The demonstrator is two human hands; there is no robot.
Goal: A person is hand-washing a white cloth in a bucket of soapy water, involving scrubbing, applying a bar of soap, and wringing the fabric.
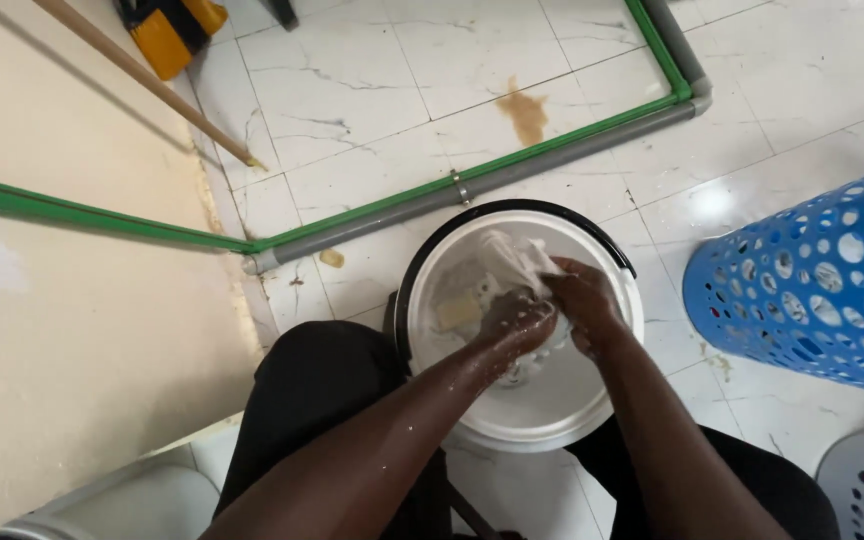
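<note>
Both hands, left hand (515, 322) and right hand (580, 303), clench a sudsy white cloth (517, 258) at the far rim of the white bucket (552, 420) (yellowish soap bar (458, 312) beside), apparently mid-scrub; next move likely needs regripping fresh fabric.

My bucket's rim (422, 260) hems my hands in; the blue perforated basket (812, 290) crowds my right; the wall (72, 330) blocks left; open tile floor (372, 110) lies beyond the pipes (512, 170).
</note>
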